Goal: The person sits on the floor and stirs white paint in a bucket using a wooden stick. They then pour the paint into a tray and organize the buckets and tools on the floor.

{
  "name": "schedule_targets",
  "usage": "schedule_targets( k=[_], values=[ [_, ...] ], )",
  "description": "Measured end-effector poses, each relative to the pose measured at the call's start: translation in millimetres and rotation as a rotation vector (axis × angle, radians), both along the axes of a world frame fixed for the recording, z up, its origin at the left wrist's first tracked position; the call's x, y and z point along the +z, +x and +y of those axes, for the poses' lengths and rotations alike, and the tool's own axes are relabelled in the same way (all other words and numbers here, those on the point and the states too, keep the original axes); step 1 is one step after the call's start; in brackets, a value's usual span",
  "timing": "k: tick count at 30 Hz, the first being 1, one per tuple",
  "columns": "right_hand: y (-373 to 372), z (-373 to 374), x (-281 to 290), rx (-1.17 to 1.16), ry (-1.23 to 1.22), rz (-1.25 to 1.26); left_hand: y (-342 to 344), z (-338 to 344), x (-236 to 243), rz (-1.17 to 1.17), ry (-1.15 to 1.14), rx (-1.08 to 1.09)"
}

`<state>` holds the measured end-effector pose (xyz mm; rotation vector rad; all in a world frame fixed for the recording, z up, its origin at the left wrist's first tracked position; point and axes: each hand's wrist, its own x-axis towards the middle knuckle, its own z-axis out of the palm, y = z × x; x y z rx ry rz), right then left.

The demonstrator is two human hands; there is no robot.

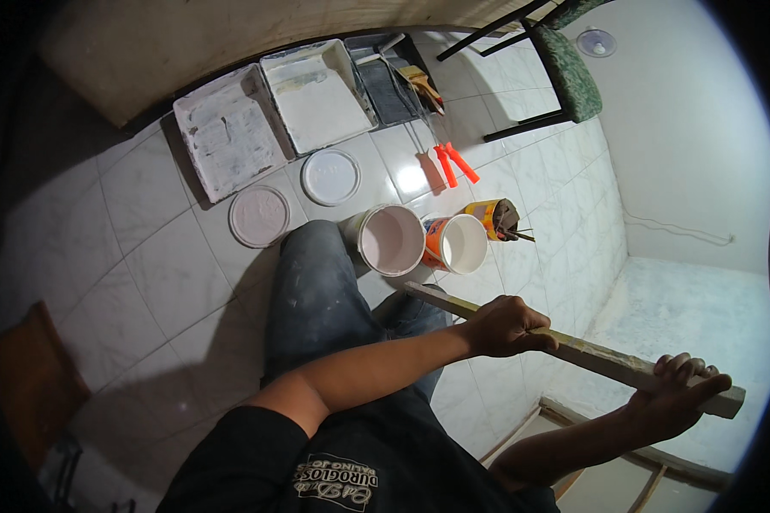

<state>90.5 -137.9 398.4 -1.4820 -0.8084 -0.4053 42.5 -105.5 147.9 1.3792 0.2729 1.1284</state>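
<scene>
Left hand (510, 327) and right hand (678, 398) hold 1 stick (605, 360) (long, straight)

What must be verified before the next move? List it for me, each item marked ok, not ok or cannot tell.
1. Left hand closed on the long bar: ok.
2. Right hand holding it near its end: ok.
3. Bar's far end clear of the pinkish bucket: cannot tell; they look close.
4. That bucket covered: not ok; pinkish lid and white lid lie on the floor.
5. Orange handles apart from the bucket: ok.
</scene>
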Motion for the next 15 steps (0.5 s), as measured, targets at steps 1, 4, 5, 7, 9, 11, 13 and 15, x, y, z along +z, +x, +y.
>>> schedule_targets(
  k=[1,4,5,7,9,11,13,15],
  values=[
    [3.8,-3.7,1.2,0.024,0.023,-0.012,1.0,0.2,1.8,0.0,0.038,0.028],
    [30.6,-19.1,6.2,0.113,0.084,-0.015,3.2,3.2,8.6,0.058,0.166,0.079],
    [43.7,-27.4,11.2,0.151,0.103,-0.002,0.1,4.8,17.1,0.107,0.224,0.073],
    [79.9,-48.3,21.0,0.233,0.15,0.051,-5.6,3.9,32.0,0.107,0.349,0.231],
    [132.6,-76.4,28.3,0.309,0.204,0.123,-6.5,-4.7,42.4,-0.013,0.473,0.548],
    [178.9,-105.3,26.7,0.285,0.284,0.202,-6.1,-28.0,31.1,0.039,0.538,0.455],
    [222.3,-136.4,9.3,0.2,0.344,0.251,-7.0,-49.1,12.3,0.116,0.449,0.155],
    [251.5,-170.2,-17.0,0.117,0.372,0.372,6.3,-63.4,-9.8,0.229,0.06,-0.149]
  ],
)
